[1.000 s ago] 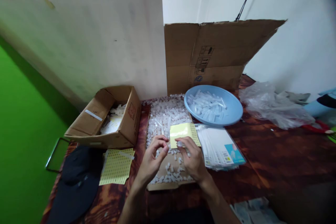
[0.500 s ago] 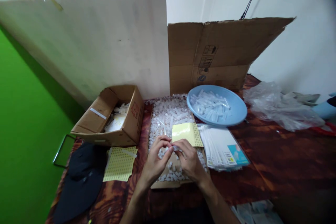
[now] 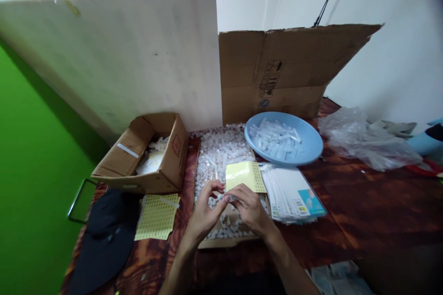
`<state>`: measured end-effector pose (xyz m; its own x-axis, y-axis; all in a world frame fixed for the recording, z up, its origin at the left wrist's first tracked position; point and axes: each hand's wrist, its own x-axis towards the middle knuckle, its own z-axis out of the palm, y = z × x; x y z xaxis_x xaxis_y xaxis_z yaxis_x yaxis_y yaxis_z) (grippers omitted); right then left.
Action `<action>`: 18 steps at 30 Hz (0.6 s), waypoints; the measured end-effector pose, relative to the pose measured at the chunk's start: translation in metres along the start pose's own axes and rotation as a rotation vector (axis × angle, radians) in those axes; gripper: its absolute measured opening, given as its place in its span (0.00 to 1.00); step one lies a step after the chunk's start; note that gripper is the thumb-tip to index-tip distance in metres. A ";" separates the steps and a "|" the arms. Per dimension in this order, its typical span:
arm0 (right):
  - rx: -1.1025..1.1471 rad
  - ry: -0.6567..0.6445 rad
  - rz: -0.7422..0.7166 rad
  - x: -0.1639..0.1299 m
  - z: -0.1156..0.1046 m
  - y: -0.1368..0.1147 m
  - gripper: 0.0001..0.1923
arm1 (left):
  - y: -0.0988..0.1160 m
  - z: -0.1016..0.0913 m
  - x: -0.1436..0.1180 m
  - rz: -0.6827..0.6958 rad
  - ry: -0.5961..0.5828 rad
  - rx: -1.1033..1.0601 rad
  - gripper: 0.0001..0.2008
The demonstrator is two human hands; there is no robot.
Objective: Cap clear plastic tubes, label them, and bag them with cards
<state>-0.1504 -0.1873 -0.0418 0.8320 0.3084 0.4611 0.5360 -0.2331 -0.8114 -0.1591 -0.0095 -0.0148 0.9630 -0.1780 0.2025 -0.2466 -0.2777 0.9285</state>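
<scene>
My left hand (image 3: 206,209) and my right hand (image 3: 252,208) meet over a shallow cardboard tray (image 3: 221,243). Between their fingertips is a small translucent white plastic piece (image 3: 232,198), partly covered by the fingers. My right thumb and fingers pinch it, and my left thumb presses at its near end, with the left index finger curled above. Many small white plastic pieces (image 3: 224,151) fill the tray around and beyond the hands. Just past my right fingers lies a yellow sticker sheet (image 3: 244,175) with rows of small labels along its right side.
A blue basin (image 3: 311,150) of clear plastic pieces stands behind a stack of printed cards (image 3: 287,193). Leftward are an open cardboard box (image 3: 173,152), more yellow label sheets (image 3: 157,219) and a black cap (image 3: 105,239). A clear plastic bag (image 3: 363,140) lies far right.
My left index finger has lifted slightly away from the thumb, and the plastic piece shows a little more between the hands. The whole view has shifted slightly.
</scene>
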 end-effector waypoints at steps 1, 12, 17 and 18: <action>0.026 -0.009 0.026 -0.001 -0.002 -0.001 0.08 | -0.002 0.000 0.000 -0.030 0.001 -0.025 0.12; 0.005 0.161 0.171 -0.024 -0.057 -0.025 0.12 | -0.008 0.091 0.062 -0.128 -0.162 0.249 0.31; -0.084 0.513 0.179 -0.051 -0.083 -0.013 0.21 | -0.001 0.161 0.077 -0.127 -0.217 0.386 0.29; -0.105 0.546 0.197 -0.055 -0.088 -0.011 0.21 | -0.003 0.168 0.079 -0.125 -0.224 0.394 0.28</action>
<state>-0.1899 -0.2831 -0.0265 0.8553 -0.2631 0.4463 0.3520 -0.3369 -0.8733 -0.1006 -0.1812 -0.0543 0.9512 -0.3083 -0.0157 -0.1950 -0.6396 0.7436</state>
